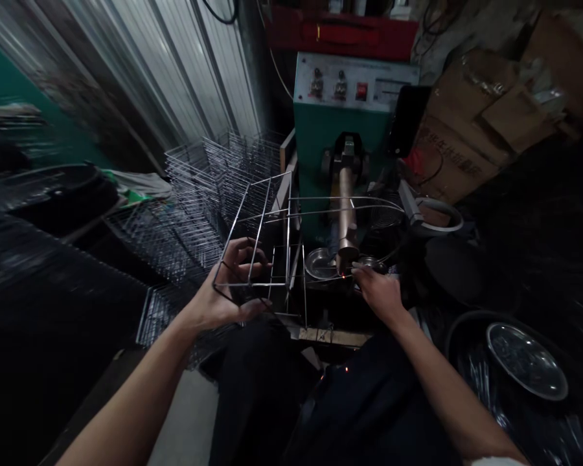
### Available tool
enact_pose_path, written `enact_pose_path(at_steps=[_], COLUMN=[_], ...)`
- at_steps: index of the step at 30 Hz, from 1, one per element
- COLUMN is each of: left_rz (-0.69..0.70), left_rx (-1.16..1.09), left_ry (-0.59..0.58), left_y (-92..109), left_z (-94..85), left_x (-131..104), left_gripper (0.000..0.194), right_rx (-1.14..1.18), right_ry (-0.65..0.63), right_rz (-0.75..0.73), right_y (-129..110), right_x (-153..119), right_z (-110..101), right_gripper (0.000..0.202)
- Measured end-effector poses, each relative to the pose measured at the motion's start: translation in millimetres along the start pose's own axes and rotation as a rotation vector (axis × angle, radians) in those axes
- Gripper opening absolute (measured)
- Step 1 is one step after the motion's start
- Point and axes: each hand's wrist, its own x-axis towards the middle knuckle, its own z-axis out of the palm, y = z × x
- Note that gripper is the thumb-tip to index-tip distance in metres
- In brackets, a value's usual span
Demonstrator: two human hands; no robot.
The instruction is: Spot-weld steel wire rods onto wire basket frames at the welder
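Observation:
My left hand (240,275) is closed around the near end of a wire rack frame (261,226), its fingers reaching in between the bars. The open wire frame is tilted, and its long bars run right toward the spot welder (320,149). Just below the bronze electrode arm (346,213), my right hand (377,291) pinches with its fingertips at the electrode tip. An orange glow shows at that tip, and sparks fall near my lap. What the right fingers hold is too small and dark to make out.
Stacked wire racks (208,188) stand at the left. A round metal dish (321,264) sits below the electrode. Cardboard boxes (457,155) lean at the back right. A metal plate (527,361) rests on a dark tub of wire pieces at the lower right.

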Motion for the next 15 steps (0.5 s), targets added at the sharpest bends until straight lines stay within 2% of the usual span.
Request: enact_pose_path(at_steps=[2, 4, 7, 9, 11, 13, 15], left_rz=[-0.041, -0.095, -0.135, -0.191, -0.311, -0.451, -0.62], left_rx=[0.007, 0.056, 0.212, 0.27, 0.269, 0.286, 0.378], left_ry=[0.017, 0.048, 0.178, 0.28, 0.416, 0.612, 0.826], left_y=[7.3, 16.8, 38.1, 59.3, 84.5, 108.5, 124.1], left_z=[3.8, 2.5, -12.2, -27.6, -43.0, -57.1, -70.2], left_x=[-8.3, -24.2, -67.6, -110.5, -161.4, -214.9, -267.1], left_gripper=[0.086, 0.087, 0.096, 0.1, 0.094, 0.089, 0.092], right_rx=[0.067, 0.188, 0.365, 0.404, 0.397, 0.374, 0.359], right_ry=[0.17, 0.278, 0.246, 0.167, 0.085, 0.016, -0.051], right_rz=[-0.072, -0.169, -0.254, -0.251, -0.225, -0.192, -0.171], right_y=[-7.2, -20.1, -39.3, -45.3, -45.5, -42.4, -38.1], right_x=[-23.7, -53.6, -96.9, -116.7, -127.2, -130.5, -129.8], right_z=[-8.4, -14.7, -11.8, -0.5, 15.3, 31.5, 45.9], right_gripper=[0.027, 0.025, 0.024, 0.025, 0.029, 0.032, 0.035])
